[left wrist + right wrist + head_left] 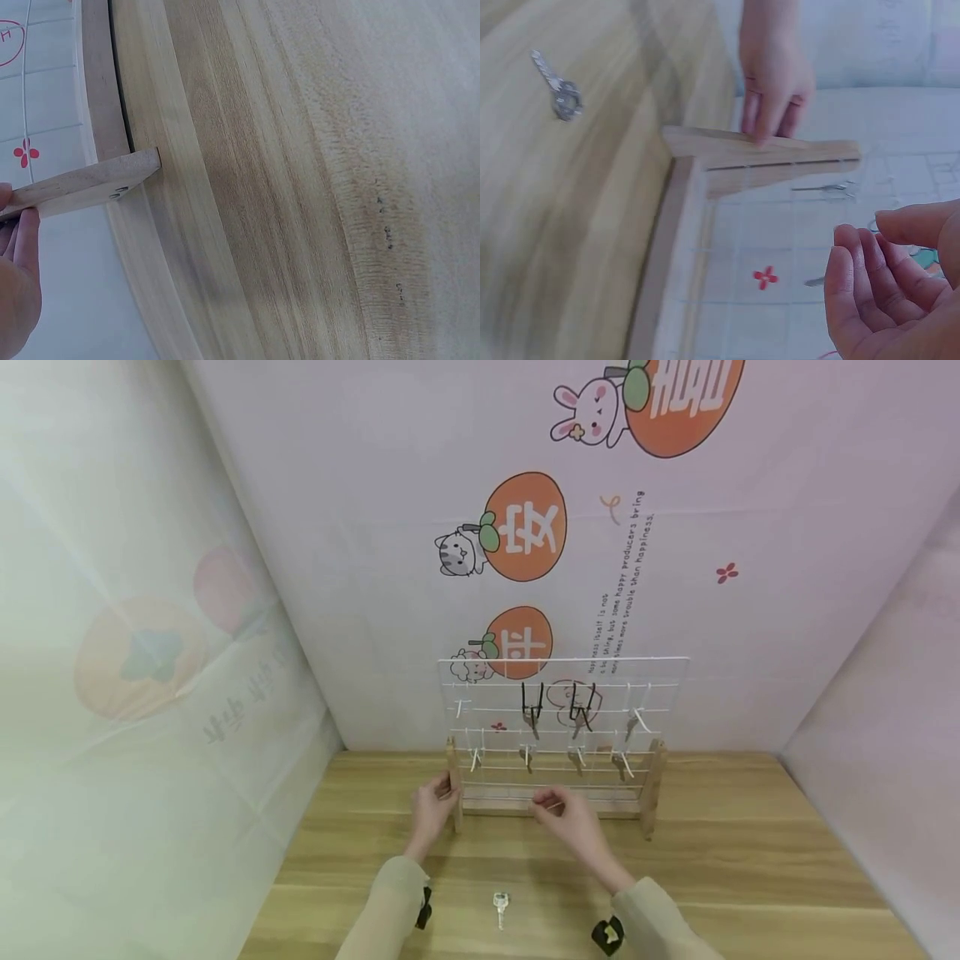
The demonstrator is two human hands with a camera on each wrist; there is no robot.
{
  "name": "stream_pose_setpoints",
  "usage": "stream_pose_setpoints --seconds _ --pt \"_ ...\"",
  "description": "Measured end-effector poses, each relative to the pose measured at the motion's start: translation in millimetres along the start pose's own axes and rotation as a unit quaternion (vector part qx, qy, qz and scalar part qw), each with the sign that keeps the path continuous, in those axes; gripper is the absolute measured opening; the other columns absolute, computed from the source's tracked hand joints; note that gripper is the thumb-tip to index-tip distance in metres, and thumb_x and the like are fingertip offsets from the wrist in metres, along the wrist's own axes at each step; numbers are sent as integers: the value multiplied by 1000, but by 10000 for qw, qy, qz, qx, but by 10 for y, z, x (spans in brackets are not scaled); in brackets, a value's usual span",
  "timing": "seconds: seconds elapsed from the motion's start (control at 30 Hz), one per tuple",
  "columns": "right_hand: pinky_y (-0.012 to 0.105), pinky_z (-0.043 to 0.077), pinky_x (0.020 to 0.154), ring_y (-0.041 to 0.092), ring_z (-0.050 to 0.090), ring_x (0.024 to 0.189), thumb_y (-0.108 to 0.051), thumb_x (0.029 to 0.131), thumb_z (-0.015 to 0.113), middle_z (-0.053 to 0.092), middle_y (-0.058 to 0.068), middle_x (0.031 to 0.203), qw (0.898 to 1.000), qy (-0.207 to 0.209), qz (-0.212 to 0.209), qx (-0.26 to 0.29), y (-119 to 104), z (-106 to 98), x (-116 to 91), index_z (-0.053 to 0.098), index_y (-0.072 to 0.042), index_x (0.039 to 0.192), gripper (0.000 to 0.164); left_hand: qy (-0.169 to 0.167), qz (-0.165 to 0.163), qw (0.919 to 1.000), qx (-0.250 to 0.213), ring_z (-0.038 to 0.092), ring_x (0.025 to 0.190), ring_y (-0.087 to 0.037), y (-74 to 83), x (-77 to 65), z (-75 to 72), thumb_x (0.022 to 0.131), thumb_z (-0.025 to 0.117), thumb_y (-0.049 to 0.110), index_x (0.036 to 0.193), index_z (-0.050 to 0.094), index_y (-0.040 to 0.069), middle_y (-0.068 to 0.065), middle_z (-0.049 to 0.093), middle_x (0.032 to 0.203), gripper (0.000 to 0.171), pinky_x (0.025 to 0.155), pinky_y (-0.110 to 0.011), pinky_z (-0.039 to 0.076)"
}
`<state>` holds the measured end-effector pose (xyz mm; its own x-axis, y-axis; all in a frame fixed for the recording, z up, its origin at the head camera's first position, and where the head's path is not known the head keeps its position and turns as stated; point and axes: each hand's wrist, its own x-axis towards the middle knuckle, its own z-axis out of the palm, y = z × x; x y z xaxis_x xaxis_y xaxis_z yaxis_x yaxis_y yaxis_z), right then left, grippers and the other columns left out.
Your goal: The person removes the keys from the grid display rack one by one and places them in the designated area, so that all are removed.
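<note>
A white wire grid rack (562, 659) stands on wooden feet at the back of the table. Fingers and thumb of my left hand (433, 810) grip its left wooden upright (90, 184). In front of the lower wires is my right hand (573, 822), palm towards the grid. Its fingers are loosely bent, and the right wrist view shows nothing held between thumb and fingertips. Keys hang on several hooks, among them a key (580, 720) on a black hook and a key (619, 766) on a white one. Between the forearms a silver key (501, 908) lies on the table.
The wooden tabletop (750, 860) extends to both sides of the rack. Printed cloth (375, 568) with orange fruit and cartoon animals covers the wall behind. More cloth closes off the left and right. The rack's right wooden upright (654, 789) stands beyond my right hand.
</note>
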<state>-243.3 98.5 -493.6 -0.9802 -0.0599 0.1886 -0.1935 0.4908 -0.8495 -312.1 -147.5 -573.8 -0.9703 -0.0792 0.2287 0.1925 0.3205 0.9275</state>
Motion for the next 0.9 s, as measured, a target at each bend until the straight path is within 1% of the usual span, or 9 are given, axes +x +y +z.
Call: stream_pose_setpoints --seconds 0.27,0.4,0.5,0.63,0.9 --pt "14 58 69 13 68 76 -9 86 74 75 10 90 9966 667 -489 -50 -190 -184 191 71 -3 97 12 -2 54 10000 44 67 110 -46 -4 -18 -1 89 66 -7 126 56 -17 -37 62 122 40 88 -37 63" --pt "14 58 72 17 71 80 -9 88 73 76 11 95 9951 847 -516 11 -257 -223 285 71 -3 101 15 -10 8 10000 -7 67 111 -46 -1 -25 1 88 66 -7 126 56 -16 -36 62 122 40 89 -37 63" --pt "13 58 74 21 71 85 -11 90 71 75 12 100 9948 911 -452 100 -301 -238 340 70 -3 107 18 -11 53 10000 17 67 109 -46 -4 -26 2 87 66 -8 125 56 -17 -37 62 122 40 88 -37 63" --pt "12 57 74 22 70 90 -15 93 69 74 11 103 9937 1002 -443 218 -344 -240 401 69 -4 111 22 21 98 9999 49 67 108 -47 -13 -23 6 87 66 -9 124 56 -18 -38 62 120 39 88 -38 63" --pt "9 57 74 25 72 88 -14 94 68 73 14 103 9848 1431 -875 447 -397 -195 519 67 -1 110 21 45 89 9999 -5 67 108 -47 -19 -1 14 88 66 -9 124 57 -17 -37 63 120 38 88 -38 63"
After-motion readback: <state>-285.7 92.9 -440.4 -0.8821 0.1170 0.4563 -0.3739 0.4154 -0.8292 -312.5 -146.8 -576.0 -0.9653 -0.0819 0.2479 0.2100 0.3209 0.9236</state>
